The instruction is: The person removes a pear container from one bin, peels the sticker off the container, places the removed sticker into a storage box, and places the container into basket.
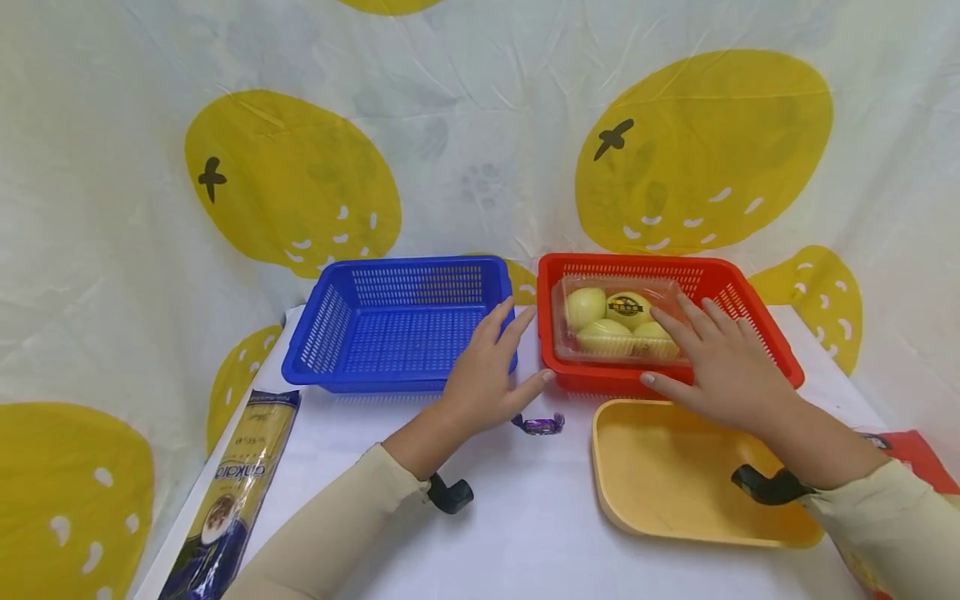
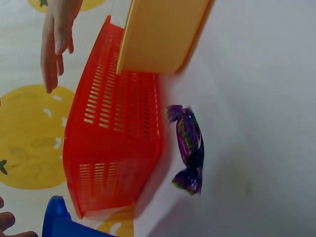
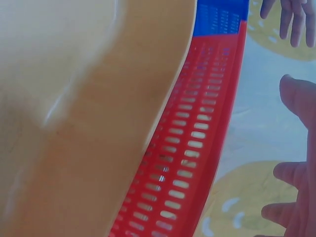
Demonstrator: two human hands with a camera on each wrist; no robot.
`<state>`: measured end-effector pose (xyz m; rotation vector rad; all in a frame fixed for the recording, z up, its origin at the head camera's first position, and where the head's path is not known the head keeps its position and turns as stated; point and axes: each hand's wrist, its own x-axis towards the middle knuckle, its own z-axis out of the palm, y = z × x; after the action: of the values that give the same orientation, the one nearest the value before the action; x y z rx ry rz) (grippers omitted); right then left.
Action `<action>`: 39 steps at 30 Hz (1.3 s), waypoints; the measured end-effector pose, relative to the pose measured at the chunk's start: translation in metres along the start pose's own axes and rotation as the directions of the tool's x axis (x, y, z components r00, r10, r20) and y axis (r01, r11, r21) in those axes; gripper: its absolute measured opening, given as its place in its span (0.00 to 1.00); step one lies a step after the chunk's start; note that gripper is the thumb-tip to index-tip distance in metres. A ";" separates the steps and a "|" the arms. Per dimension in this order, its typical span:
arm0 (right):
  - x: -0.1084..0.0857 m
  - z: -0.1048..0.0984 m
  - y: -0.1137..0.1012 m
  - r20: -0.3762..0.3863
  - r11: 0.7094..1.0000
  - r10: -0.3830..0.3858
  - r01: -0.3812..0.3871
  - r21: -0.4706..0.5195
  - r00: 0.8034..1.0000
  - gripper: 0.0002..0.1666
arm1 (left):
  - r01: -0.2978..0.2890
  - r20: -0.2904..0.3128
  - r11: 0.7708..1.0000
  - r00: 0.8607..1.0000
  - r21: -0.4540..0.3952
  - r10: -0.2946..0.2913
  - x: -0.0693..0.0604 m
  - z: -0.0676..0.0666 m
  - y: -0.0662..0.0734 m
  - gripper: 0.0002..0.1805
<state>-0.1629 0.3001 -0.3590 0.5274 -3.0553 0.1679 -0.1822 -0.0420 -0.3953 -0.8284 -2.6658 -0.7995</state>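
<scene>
In the head view the left hand (image 1: 486, 379), fingers spread, is over the right end of the blue basket (image 1: 397, 387) and holds nothing. The right hand (image 1: 723, 367) hovers with spread fingers over the red basket (image 1: 600, 382), beside a clear box of pale yellow round fruit (image 1: 604, 336) lying in it; whether the fingertips touch the box I cannot tell. A purple-wrapped candy (image 1: 542, 425) lies on the table below the left hand. That candy (image 2: 188, 148) shows close up in the left wrist view, near the red basket (image 2: 111, 148).
An orange-yellow tray (image 1: 682, 475) stands in front of the red basket, under the right forearm. A long ankara packet (image 1: 236, 492) lies at the left table edge. Red packaging (image 1: 911, 458) is at the far right, partly behind the right sleeve. A patterned cloth hangs behind.
</scene>
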 end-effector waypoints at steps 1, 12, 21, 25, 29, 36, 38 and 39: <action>0.001 0.000 0.002 0.004 1.000 -0.003 0.003 -0.001 1.000 0.64 | 0.005 0.003 1.000 1.000 -0.004 -0.005 0.001 0.002 0.001 0.48; 0.010 -0.002 0.021 -0.031 0.999 -0.044 0.044 0.006 0.999 0.61 | 0.029 0.019 0.999 0.999 -0.037 -0.028 0.013 0.014 0.013 0.46; 0.015 -0.005 0.032 -0.045 0.997 -0.057 0.060 0.049 0.997 0.60 | 0.085 0.016 0.991 0.996 -0.101 -0.084 0.021 0.024 0.019 0.46; 0.018 -0.005 0.039 -0.025 0.996 -0.045 0.046 0.077 0.999 0.61 | 0.081 0.012 0.990 0.997 -0.117 -0.080 0.025 0.028 0.021 0.45; 0.022 -0.006 0.044 0.013 0.992 -0.022 0.020 0.121 1.000 0.60 | 0.088 0.020 0.985 0.996 -0.151 -0.086 0.028 0.033 0.024 0.45; 0.026 -0.010 0.048 0.023 0.977 -0.024 0.018 0.211 0.999 0.57 | 0.135 0.038 0.958 0.991 -0.253 -0.130 0.032 0.041 0.032 0.45; 0.027 -0.010 0.050 0.035 0.973 -0.020 0.012 0.229 0.999 0.57 | 0.153 0.037 0.948 0.988 -0.279 -0.148 0.034 0.043 0.034 0.45; 0.028 -0.011 0.052 0.044 0.971 -0.018 0.007 0.238 0.999 0.57 | 0.164 0.039 0.943 0.986 -0.289 -0.160 0.035 0.044 0.035 0.45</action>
<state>-0.2064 0.3402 -0.3518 0.5691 -3.0930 0.5344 -0.1928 0.0231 -0.4034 -0.6835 -2.6940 -1.2563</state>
